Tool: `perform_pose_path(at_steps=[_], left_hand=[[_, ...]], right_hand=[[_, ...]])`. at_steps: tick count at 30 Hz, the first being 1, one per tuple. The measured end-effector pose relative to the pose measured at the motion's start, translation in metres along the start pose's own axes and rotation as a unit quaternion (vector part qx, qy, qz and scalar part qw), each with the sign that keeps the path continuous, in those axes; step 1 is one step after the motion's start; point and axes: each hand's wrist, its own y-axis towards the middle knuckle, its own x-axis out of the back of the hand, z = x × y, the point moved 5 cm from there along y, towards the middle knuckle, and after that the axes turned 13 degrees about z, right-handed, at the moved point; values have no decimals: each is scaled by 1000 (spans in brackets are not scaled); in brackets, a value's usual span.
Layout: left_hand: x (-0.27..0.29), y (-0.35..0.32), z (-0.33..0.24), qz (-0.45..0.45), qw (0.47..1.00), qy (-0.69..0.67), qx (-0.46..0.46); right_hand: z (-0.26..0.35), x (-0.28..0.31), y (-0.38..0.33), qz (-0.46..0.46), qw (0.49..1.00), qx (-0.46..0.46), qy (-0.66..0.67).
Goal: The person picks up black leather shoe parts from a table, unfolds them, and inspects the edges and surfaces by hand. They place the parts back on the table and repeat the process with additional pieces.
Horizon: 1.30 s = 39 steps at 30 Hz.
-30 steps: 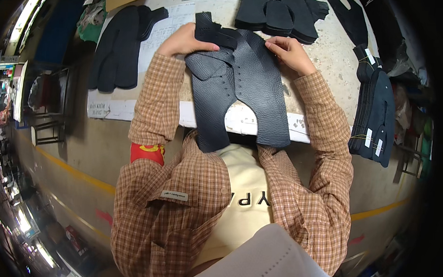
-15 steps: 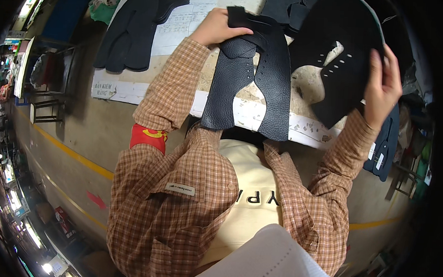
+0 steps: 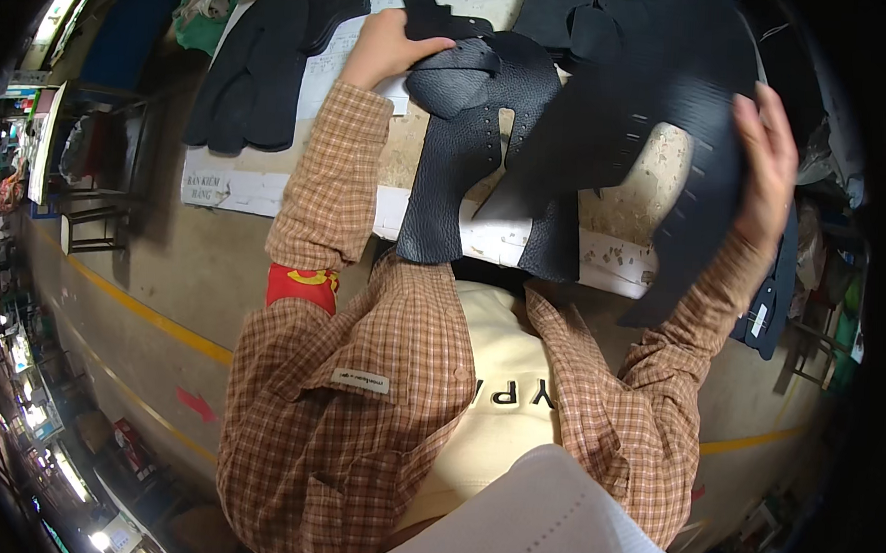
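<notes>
Grey floor [image 3: 194, 253] with a yellow line runs around one pale, worn table [image 3: 607, 215]. Two black pieces are in hand. Number one, a grained black leather piece [image 3: 443, 181] with two legs and rows of small holes, lies at the middle of the table's front edge, its legs reaching over that edge. The left hand [image 3: 380, 51] is clamped on its upper left corner — thumb across the strap, other fingers partly hidden. Number two, a smooth black slotted piece [image 3: 597, 109], is blurred and raised above the table's right part, covering some of the first one's right leg. The right hand [image 3: 766, 168] touches its right edge, fingers slightly apart; I cannot tell whether they grip it.

Farther out are three black piles: one stack of black cut pieces [image 3: 248, 71] near the table's left edge, beside written-on white paper [image 3: 323, 75]; another black stack [image 3: 549, 22] toward the far edge; and a third — a tagged black bundle [image 3: 764, 313] — beyond the right edge.
</notes>
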Motion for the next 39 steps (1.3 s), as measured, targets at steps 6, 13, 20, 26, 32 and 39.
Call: perform_pose_path(at_steps=[6,13,20,26,32,39], left_hand=[[23,-4,18,-75,985,-151,46],[16,-7,9,-68,912,-404,29],[-21,-14,-41,103,817,-567,-31],[-66,-18,-70,133,958,-252,-41],[-64,-18,-61,236,951,-184,-77],[-42,-10,-52,159,867,-470,-54]], right_hand=[[-159,-49,16,175,946,-267,-64],[-139,-34,16,112,931,-41,-346],[-114,-32,17,14,943,12,-333],[-114,-47,15,61,935,25,-348],[-108,-64,12,132,931,63,-334],[-105,-75,10,161,921,58,-349]])
